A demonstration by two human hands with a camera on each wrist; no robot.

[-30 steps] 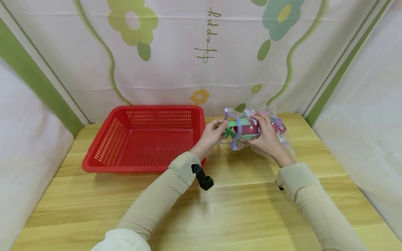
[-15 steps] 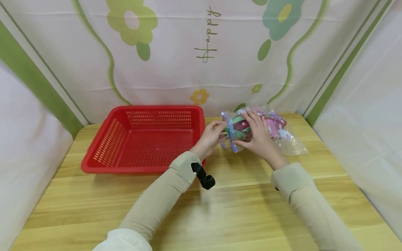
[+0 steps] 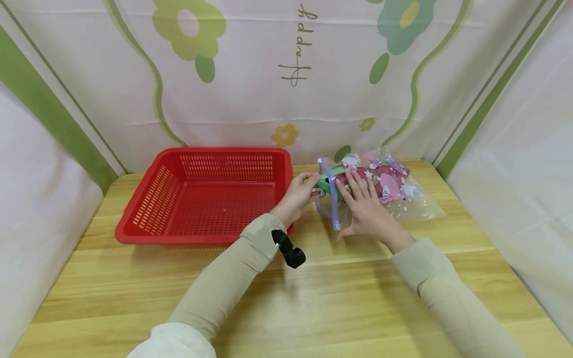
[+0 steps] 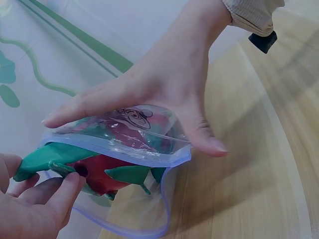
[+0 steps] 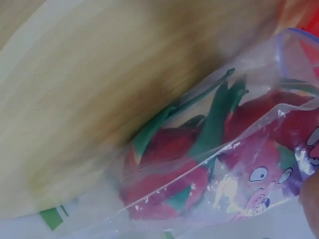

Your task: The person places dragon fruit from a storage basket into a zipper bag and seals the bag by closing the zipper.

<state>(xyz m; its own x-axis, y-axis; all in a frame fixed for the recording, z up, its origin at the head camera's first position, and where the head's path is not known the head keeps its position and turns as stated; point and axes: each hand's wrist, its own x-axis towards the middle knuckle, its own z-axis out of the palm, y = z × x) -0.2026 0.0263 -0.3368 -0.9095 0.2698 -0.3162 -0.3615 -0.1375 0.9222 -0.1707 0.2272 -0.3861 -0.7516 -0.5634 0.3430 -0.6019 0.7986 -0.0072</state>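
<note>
A clear zip bag [image 3: 418,206] with a purple-edged mouth and cartoon prints lies on its side on the table. Inside, in the right wrist view, are red dragon fruits [image 5: 164,149] with green scales. One dragon fruit [image 4: 99,172] lies at the open mouth, its green tips poking out. My left hand [image 3: 295,196] pinches those tips between thumb and fingers. My right hand [image 3: 369,211] lies over the bag just behind the mouth, fingers straight and spread, thumb out near the table. A fingertip of it shows at the edge of the right wrist view.
Left of the bag stands a red plastic basket [image 3: 206,240] with slotted walls and nothing in it. A flowered cloth [image 3: 250,99] hangs behind the wooden table [image 3: 313,308], and pale cloth closes both sides.
The right hand has gone from gripping round the bag and fruit to lying spread on top. The bag, bunched before, now stretches out flat to the right. The left hand stays nearly in place.
</note>
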